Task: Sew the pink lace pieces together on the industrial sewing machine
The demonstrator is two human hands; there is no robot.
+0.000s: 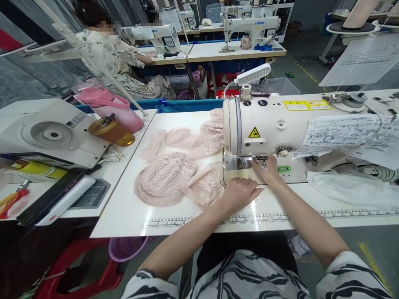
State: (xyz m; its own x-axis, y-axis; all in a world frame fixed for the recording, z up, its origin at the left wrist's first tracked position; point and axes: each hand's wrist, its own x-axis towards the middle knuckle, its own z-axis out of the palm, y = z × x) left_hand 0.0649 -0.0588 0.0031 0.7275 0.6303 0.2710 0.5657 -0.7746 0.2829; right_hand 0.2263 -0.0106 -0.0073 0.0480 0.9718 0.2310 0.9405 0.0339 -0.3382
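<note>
A white sewing machine [258,124] stands on the table in front of me, its head over my hands. My left hand [238,193] rests low on the machine bed just before the needle area, fingers bent and close together, thumb pointing right. What lies under those fingers is hidden. Beside its wrist, pale pink lace fabric [168,178] lies bunched to the left, and more of it runs back behind the machine head. My right hand [268,169] reaches under the head next to the presser foot area [263,161]; its fingertips are mostly covered by machine parts.
A printed ruler [187,221] runs along the table's front edge. Left stand another machine [46,133], an amber cup [112,131] and a pink bottle [120,112]. A green clip-like piece [283,169] and white cloth [349,191] lie right. A co-worker [109,54] sits beyond.
</note>
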